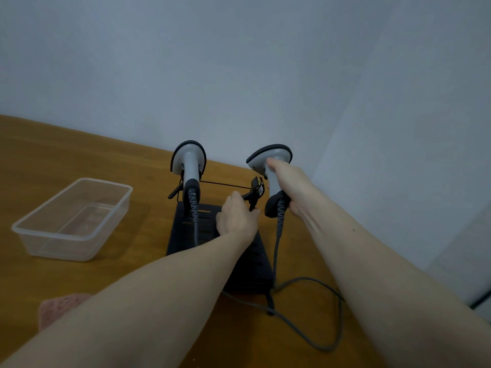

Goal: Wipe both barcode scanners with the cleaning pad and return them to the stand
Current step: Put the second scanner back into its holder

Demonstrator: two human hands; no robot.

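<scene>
While the right hand [288, 185] is wrapped tight around the handle of a grey, black-rimmed barcode scanner [271, 166], thumb laid along the neck, that scanner is held upright in the air just right of the black slotted metal stand [239, 258], its head tilted left. It sits inside the fist, not in any cradle. Its grey coiled cable [305, 314] drops from the handle base and loops over the brown wooden table [79, 155] to the right of the stand.

Left hand [235, 217] reaches over the stand base, fingers pinched closed on the black right-hand cradle clip [255, 192], directly beside the held scanner's lower handle. Contact between clip and scanner probably absent; the view is too tight to be sure.

A second grey scanner [189, 163] sits upright in the left-hand cradle, well clear of both hands, cable hanging down in front of the stand.

Pink spongy cleaning pad [61, 306] lies on the table at lower left, partly hidden under the left forearm. Clear rectangular plastic tub [71, 221] stands left of the stand.
</scene>
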